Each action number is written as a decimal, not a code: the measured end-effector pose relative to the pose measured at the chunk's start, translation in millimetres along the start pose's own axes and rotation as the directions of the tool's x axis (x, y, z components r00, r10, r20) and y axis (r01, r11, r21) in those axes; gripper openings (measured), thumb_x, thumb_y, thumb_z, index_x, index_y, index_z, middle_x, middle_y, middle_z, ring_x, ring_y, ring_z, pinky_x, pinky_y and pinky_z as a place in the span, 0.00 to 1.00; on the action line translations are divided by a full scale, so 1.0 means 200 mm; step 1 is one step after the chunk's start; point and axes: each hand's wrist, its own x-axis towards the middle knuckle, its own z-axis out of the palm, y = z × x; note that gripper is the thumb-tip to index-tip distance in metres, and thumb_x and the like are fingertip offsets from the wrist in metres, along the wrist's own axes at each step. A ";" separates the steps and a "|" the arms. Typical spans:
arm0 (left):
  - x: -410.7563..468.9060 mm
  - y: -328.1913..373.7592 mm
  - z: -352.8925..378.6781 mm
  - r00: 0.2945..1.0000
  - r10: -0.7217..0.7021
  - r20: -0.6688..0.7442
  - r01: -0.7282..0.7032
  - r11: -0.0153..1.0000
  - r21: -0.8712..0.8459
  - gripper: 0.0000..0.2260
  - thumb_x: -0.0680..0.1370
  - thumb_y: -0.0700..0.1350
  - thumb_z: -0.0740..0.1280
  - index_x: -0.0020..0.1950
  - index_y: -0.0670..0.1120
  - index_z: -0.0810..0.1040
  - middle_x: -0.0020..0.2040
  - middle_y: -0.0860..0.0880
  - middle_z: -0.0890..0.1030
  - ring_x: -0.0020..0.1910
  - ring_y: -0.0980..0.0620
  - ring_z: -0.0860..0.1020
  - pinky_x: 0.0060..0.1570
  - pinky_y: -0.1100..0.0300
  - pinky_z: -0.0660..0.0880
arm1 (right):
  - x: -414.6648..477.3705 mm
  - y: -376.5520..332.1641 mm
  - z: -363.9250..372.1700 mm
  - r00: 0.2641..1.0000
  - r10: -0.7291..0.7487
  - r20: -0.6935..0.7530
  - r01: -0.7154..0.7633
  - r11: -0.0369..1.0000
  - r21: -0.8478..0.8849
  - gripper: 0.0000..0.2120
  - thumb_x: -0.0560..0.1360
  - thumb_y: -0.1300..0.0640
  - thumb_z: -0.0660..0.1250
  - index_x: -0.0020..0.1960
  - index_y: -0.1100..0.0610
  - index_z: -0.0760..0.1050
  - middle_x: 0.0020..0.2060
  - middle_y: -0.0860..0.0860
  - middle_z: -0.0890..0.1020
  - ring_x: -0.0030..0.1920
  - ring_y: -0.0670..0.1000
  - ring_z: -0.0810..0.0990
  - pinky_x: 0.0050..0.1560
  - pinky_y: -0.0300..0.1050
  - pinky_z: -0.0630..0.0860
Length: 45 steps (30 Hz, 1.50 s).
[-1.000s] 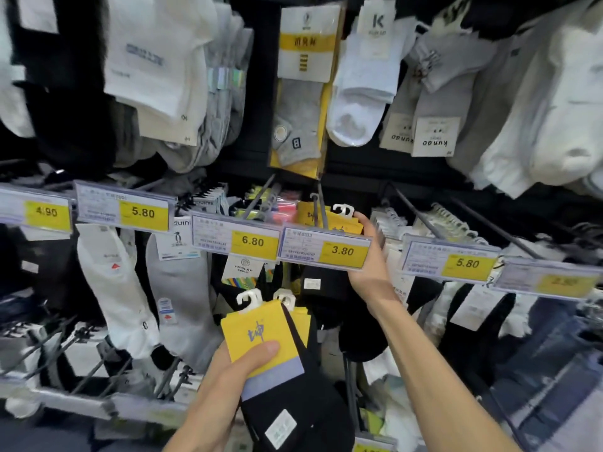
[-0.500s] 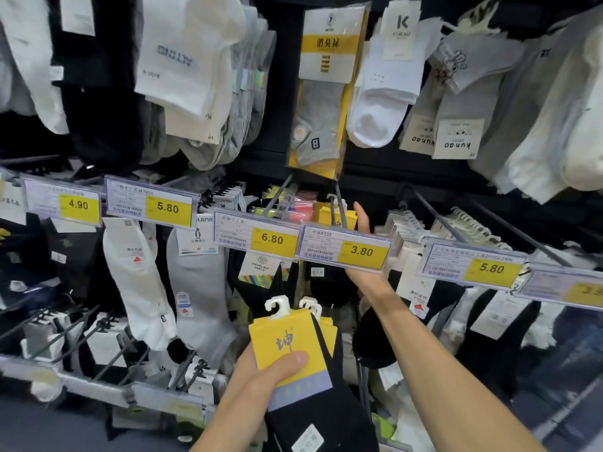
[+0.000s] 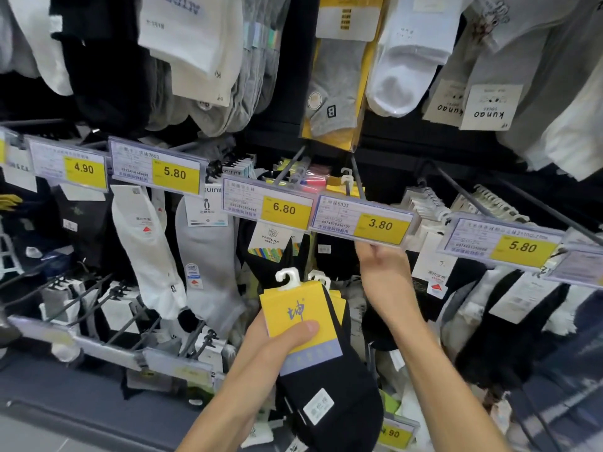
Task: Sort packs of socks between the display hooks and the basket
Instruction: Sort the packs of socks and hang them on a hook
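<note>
While the left hand gripped a fan of black sock packs at six o'clock, the right hand reached up under the 3.80 price tag.
Left thumb lay across the front yellow card with the other fingers curled behind the bundle; white hangers stood at the card's twelve o'clock and the dark toes hung toward five. The right hand sat at one o'clock from the packs, apart from them, thumb just below the tag's edge. Its fingertips were hidden behind the tag, so whether they were closed on anything could not be told. Another yellow-carded pack hung behind that tag, at its eleven o'clock.
</note>
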 end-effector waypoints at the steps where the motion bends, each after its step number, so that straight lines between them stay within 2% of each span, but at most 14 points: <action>1: 0.00 0.00 0.01 1.000 0.014 -0.012 -0.014 1.000 0.001 0.14 0.69 0.53 0.72 0.54 0.62 0.83 0.54 0.56 0.86 0.53 0.58 0.84 0.53 0.57 0.75 | -0.09 -0.01 -0.01 0.998 -0.045 -0.045 0.047 0.998 0.043 0.09 0.81 0.51 0.62 0.59 0.46 0.77 0.58 0.46 0.79 0.57 0.43 0.78 0.51 0.30 0.69; 4: 0.00 -0.02 0.02 0.996 0.072 -0.060 -0.073 0.997 -0.004 0.16 0.68 0.52 0.73 0.56 0.57 0.83 0.53 0.54 0.87 0.53 0.57 0.84 0.47 0.65 0.78 | -0.45 -0.08 -0.03 0.994 -0.110 0.005 0.109 0.989 0.102 0.11 0.70 0.40 0.70 0.51 0.40 0.78 0.47 0.42 0.79 0.48 0.44 0.79 0.45 0.28 0.71; 7: 0.00 -0.04 0.03 0.991 0.108 -0.079 -0.108 0.994 0.004 0.19 0.65 0.58 0.74 0.55 0.60 0.82 0.53 0.55 0.86 0.52 0.57 0.84 0.46 0.66 0.79 | -0.56 -0.07 -0.01 0.990 -0.047 0.135 0.035 0.995 0.093 0.23 0.60 0.40 0.76 0.53 0.37 0.75 0.49 0.39 0.81 0.50 0.41 0.80 0.48 0.30 0.73; 11: 0.00 -0.04 -0.01 0.996 0.081 0.042 -0.083 0.995 0.048 0.23 0.67 0.71 0.69 0.61 0.66 0.77 0.61 0.58 0.83 0.62 0.58 0.80 0.63 0.51 0.70 | -0.53 -0.04 -0.05 0.986 0.017 0.165 -0.050 0.979 0.197 0.22 0.65 0.54 0.81 0.52 0.37 0.76 0.48 0.40 0.84 0.49 0.41 0.82 0.47 0.33 0.76; 14: -0.02 -0.04 -0.03 0.992 0.074 0.099 -0.081 0.994 0.070 0.26 0.71 0.72 0.66 0.67 0.65 0.73 0.67 0.57 0.79 0.68 0.55 0.75 0.69 0.45 0.64 | -0.50 -0.01 -0.10 0.984 0.048 0.173 -0.096 0.954 0.282 0.21 0.63 0.49 0.79 0.54 0.43 0.77 0.49 0.40 0.85 0.52 0.41 0.83 0.52 0.38 0.77; 18: -0.02 -0.05 -0.02 0.989 0.100 0.105 -0.107 0.992 0.063 0.24 0.71 0.69 0.69 0.65 0.63 0.74 0.64 0.55 0.81 0.64 0.54 0.79 0.64 0.49 0.70 | -0.51 0.01 -0.14 0.972 0.049 0.230 -0.132 0.922 0.363 0.20 0.65 0.51 0.75 0.57 0.48 0.79 0.51 0.44 0.87 0.53 0.45 0.85 0.51 0.39 0.81; 23: -0.02 -0.05 0.01 0.993 0.112 0.021 -0.112 0.994 0.011 0.24 0.70 0.62 0.71 0.63 0.57 0.74 0.59 0.54 0.84 0.58 0.53 0.82 0.50 0.65 0.79 | -0.55 -0.01 -0.16 0.959 0.005 0.285 -0.107 0.933 0.343 0.14 0.73 0.49 0.70 0.57 0.41 0.80 0.54 0.46 0.85 0.55 0.46 0.84 0.55 0.44 0.80; 27: -0.02 -0.04 0.02 0.990 0.125 -0.072 -0.127 0.992 -0.020 0.37 0.58 0.67 0.79 0.62 0.52 0.75 0.56 0.52 0.86 0.55 0.53 0.84 0.48 0.64 0.80 | -0.55 -0.02 -0.17 0.939 0.032 0.342 -0.167 0.912 0.374 0.14 0.74 0.56 0.71 0.59 0.49 0.77 0.54 0.46 0.85 0.57 0.47 0.83 0.57 0.44 0.80; 29: -0.01 -0.04 0.01 0.984 0.123 -0.132 -0.128 0.991 -0.027 0.34 0.59 0.64 0.80 0.61 0.52 0.77 0.56 0.50 0.86 0.56 0.50 0.84 0.53 0.56 0.80 | -0.54 0.00 -0.18 0.931 0.056 0.361 -0.226 0.865 0.449 0.17 0.73 0.57 0.70 0.61 0.53 0.75 0.55 0.49 0.86 0.57 0.50 0.84 0.55 0.41 0.80; 33: 0.00 -0.04 -0.03 0.976 0.114 -0.186 -0.126 0.991 -0.054 0.23 0.64 0.59 0.78 0.57 0.57 0.81 0.55 0.51 0.86 0.55 0.51 0.84 0.56 0.50 0.76 | -0.41 0.06 -0.20 0.955 0.171 0.243 -0.281 0.786 0.550 0.15 0.77 0.60 0.68 0.63 0.56 0.74 0.55 0.53 0.86 0.55 0.54 0.85 0.53 0.48 0.82; 37: 0.00 -0.01 -0.05 0.970 0.109 -0.219 -0.125 0.990 -0.059 0.25 0.62 0.57 0.80 0.57 0.53 0.81 0.53 0.52 0.87 0.51 0.53 0.85 0.52 0.53 0.76 | -0.18 0.13 -0.18 0.989 0.147 0.025 -0.146 0.920 0.364 0.14 0.81 0.62 0.65 0.65 0.52 0.74 0.55 0.47 0.85 0.58 0.50 0.82 0.64 0.54 0.75; 40: 0.00 0.01 -0.05 0.965 0.110 -0.239 -0.123 0.992 -0.041 0.25 0.59 0.57 0.74 0.55 0.52 0.82 0.48 0.53 0.88 0.46 0.56 0.86 0.48 0.57 0.76 | -0.02 0.12 -0.12 0.997 0.069 0.017 -0.071 0.966 0.250 0.17 0.81 0.60 0.64 0.68 0.47 0.72 0.55 0.41 0.83 0.58 0.44 0.80 0.64 0.46 0.74; 43: 0.00 0.00 -0.04 0.961 0.120 -0.251 -0.125 0.992 -0.006 0.18 0.62 0.52 0.73 0.51 0.52 0.81 0.42 0.57 0.87 0.40 0.60 0.85 0.37 0.69 0.76 | 0.11 0.11 -0.07 1.000 0.006 -0.001 -0.005 0.970 0.242 0.20 0.79 0.66 0.65 0.70 0.56 0.71 0.53 0.39 0.82 0.54 0.34 0.80 0.51 0.26 0.73; 45: 0.01 0.01 -0.04 0.963 0.110 -0.248 -0.113 0.994 0.002 0.17 0.65 0.50 0.74 0.53 0.52 0.81 0.40 0.58 0.87 0.37 0.62 0.84 0.33 0.73 0.75 | 0.17 0.12 -0.05 0.999 -0.032 -0.029 0.037 0.971 0.235 0.21 0.78 0.69 0.65 0.70 0.60 0.70 0.52 0.38 0.81 0.50 0.27 0.78 0.49 0.22 0.73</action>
